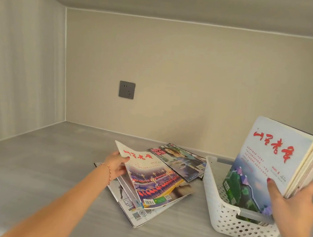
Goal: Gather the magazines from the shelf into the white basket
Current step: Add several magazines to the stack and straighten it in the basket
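A white perforated basket [218, 203] stands on the grey shelf at the right. My right hand [293, 202] grips a stack of magazines [272, 164], pale blue cover with red script, standing upright in the basket. My left hand [115, 164] holds the left edge of a magazine with red script and a night street photo [152, 179], lifting it off a loose pile. Under it lie more magazines [135, 210]. Behind the pile, a magazine with a portrait cover [182, 160] lies flat beside the basket.
The shelf surface [45, 165] is a grey recess with beige walls at the back and left and a low ceiling. A grey wall socket [127, 89] sits on the back wall above the pile.
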